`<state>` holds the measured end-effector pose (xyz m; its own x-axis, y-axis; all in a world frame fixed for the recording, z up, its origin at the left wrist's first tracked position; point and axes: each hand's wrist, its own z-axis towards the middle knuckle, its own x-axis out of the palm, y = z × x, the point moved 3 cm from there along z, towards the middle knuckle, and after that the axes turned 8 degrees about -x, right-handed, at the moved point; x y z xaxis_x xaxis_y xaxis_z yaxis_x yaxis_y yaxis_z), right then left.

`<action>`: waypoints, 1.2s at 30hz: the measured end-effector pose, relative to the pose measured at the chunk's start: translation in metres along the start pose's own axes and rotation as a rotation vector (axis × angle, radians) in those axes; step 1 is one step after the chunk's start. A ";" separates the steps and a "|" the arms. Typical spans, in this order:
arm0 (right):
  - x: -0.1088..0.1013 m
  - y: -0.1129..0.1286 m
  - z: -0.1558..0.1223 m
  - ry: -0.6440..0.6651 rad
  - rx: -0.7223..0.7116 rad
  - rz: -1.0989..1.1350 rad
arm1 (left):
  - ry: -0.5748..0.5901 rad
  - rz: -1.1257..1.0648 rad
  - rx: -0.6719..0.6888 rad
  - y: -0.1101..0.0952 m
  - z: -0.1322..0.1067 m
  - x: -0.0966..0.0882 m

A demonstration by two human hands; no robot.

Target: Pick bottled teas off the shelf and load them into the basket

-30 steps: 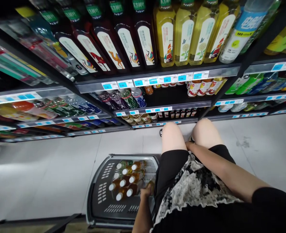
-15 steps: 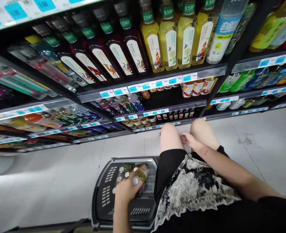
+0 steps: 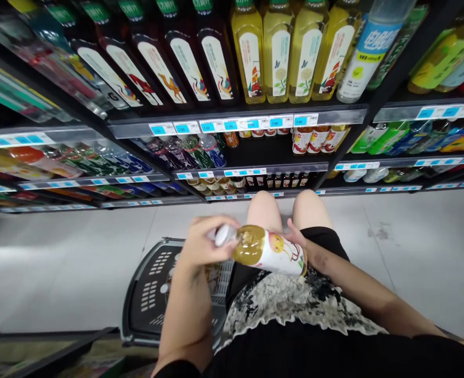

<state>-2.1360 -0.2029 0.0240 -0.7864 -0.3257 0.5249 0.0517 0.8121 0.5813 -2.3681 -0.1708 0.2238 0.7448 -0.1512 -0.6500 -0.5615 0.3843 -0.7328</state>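
My left hand (image 3: 206,241) is closed around the neck of a juice bottle (image 3: 251,247) just below its white cap. The bottle holds golden-yellow liquid, has a white label with a fruit picture, and lies nearly level above my lap, its base towards the right. My right hand (image 3: 298,239) is at the base end with the fingers stretched out and apart; part of it is behind the bottle, and whether it touches cannot be made out. Under my left forearm stands a dark grey shopping basket (image 3: 137,294); bottles inside are mostly hidden by the arm.
Ahead are shelves with dark tea bottles (image 3: 177,68), yellow tea bottles (image 3: 277,58) and a tall white-and-blue bottle (image 3: 368,55). Price tags line the shelf edge (image 3: 235,126). Small red-and-white bottles (image 3: 318,140) stand one shelf lower. Grey tiled floor (image 3: 373,262) lies to the right.
My left hand has come up out of the basket with the juice bottle and moved over my lap. My right hand has moved from between the knees to the bottle's base. The view has tilted down.
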 end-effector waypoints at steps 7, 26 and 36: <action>-0.022 -0.021 0.010 0.168 0.121 0.226 | -0.096 -0.168 -0.384 0.085 0.048 0.103; -0.052 -0.029 0.033 -0.004 -0.273 0.353 | 0.166 -1.485 -0.886 0.102 0.058 0.226; -0.044 -0.010 0.038 -0.176 -0.410 0.400 | 0.448 -1.704 -0.594 0.115 0.065 0.235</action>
<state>-2.1253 -0.1785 -0.0284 -0.7451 0.0804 0.6621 0.5707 0.5906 0.5705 -2.2344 -0.1025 -0.0001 0.4870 -0.2199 0.8453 0.4859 -0.7360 -0.4714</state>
